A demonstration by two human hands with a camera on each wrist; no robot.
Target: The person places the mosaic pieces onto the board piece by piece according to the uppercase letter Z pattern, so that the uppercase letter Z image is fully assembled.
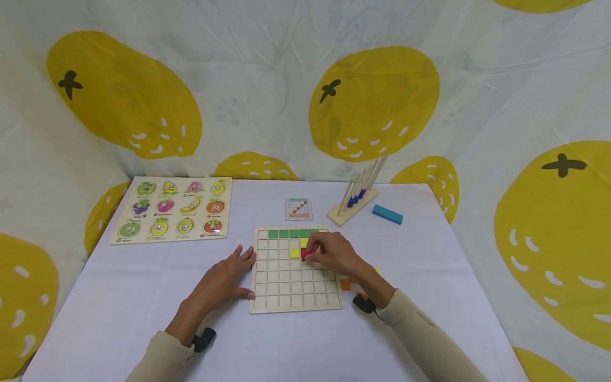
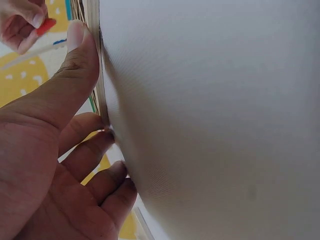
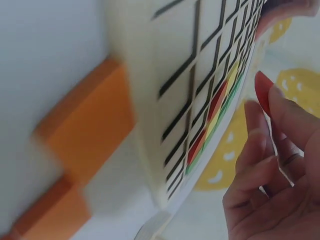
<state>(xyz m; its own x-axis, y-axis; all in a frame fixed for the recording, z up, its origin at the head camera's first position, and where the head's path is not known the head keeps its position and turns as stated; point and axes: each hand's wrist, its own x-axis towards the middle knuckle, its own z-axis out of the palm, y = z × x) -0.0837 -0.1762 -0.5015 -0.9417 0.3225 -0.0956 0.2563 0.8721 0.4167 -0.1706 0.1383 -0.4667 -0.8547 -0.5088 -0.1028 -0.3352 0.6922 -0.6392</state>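
A wooden grid board (image 1: 281, 289) lies mid-table. Green tiles (image 1: 289, 233) fill part of its top row, with yellow tiles (image 1: 294, 253) and red tiles (image 3: 216, 102) on squares below. My right hand (image 1: 334, 253) is over the board's upper right part and pinches a red tile (image 3: 263, 92) between thumb and fingertips, held above the surface. With fingers spread, my left hand (image 1: 223, 284) rests at the board's left side; its thumb and fingertips touch the edge, as the left wrist view shows. The right hand hides some squares in the head view.
Orange tiles (image 1: 345, 285) lie by the board's right edge, partly behind the right wrist. A pattern card (image 1: 298, 209) is beyond the board. A fruit puzzle (image 1: 172, 210) lies back left; a pegged wooden stand (image 1: 340, 215) with blue pieces and a teal block (image 1: 387, 214) are back right.
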